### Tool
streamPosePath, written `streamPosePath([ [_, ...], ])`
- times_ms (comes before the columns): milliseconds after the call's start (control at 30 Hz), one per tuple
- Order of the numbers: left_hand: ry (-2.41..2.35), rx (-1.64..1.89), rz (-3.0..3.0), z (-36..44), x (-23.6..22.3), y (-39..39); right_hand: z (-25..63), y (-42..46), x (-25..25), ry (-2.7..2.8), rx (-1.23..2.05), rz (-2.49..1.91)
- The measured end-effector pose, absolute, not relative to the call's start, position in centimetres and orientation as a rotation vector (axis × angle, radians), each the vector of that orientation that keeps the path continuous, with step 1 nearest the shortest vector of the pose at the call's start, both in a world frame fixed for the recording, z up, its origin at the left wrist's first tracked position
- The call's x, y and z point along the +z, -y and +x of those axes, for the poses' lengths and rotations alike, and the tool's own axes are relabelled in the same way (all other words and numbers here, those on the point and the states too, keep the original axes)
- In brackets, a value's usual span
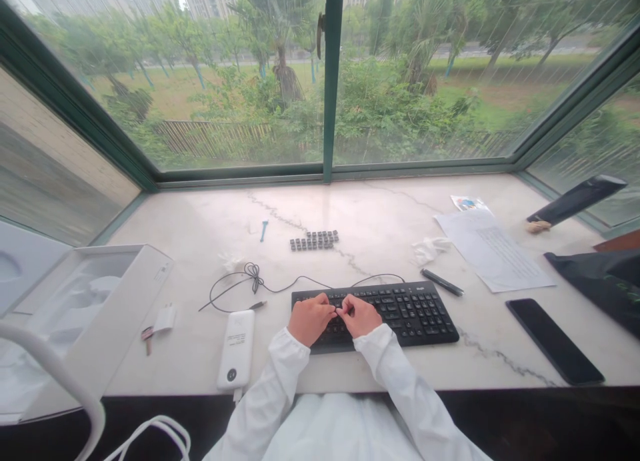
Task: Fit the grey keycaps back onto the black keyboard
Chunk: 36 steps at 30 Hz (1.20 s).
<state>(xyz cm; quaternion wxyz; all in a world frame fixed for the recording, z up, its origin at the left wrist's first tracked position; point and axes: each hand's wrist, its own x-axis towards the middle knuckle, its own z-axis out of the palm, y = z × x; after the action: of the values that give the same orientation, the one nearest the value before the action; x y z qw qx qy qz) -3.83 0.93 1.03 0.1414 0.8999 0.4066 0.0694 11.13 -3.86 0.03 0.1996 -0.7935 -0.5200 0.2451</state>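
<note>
A black computer keyboard [420,314] lies on the pale marble-look sill in front of me. My left hand [313,319] rests over its left part, thumb and fingertips pinched. Close beside it, my right hand [359,316] is curled with its fingertips also pinched. The fingertips of both hands meet just above the keys, and whatever is between them is too small or hidden to make out. Beyond the keyboard, several loose dark keycaps [314,240] stand in rows. Left of them lies a small blue tool [265,230].
A black cable [255,281] is coiled behind the keyboard. To the left are a white power bank [237,348], a key [147,338], a white adapter [165,318] and an open white box [120,301]. Rightward lie a pen [443,282], paper [493,251] and a black phone [555,341].
</note>
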Motion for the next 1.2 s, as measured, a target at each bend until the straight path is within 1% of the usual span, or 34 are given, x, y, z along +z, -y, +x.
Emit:
streamPosePath([
  [133,-1.14,0.161,2.633,-3.8,1.3,-1.2,11.1,3.8,0.2,1.459,0.709,-2.203],
  [333,-1.157,0.183,2.624,-3.9,0.5,-0.9,11.2,3.8,0.1,1.427,0.737,-2.191],
  [800,-1.157,0.158,2.548,-4.0,0.7,-0.9,11.1,3.9,-0.5,1.431,0.657,-2.155],
  [1000,-1.257,0.175,2.528,-3.8,0.5,-0.2,10.8,3.6,0.2,1.414,0.704,-2.229],
  [1200,-1.338,0.098,2.538,-3.5,1.4,1.5,10.8,3.5,0.3,1.436,0.698,-2.209],
])
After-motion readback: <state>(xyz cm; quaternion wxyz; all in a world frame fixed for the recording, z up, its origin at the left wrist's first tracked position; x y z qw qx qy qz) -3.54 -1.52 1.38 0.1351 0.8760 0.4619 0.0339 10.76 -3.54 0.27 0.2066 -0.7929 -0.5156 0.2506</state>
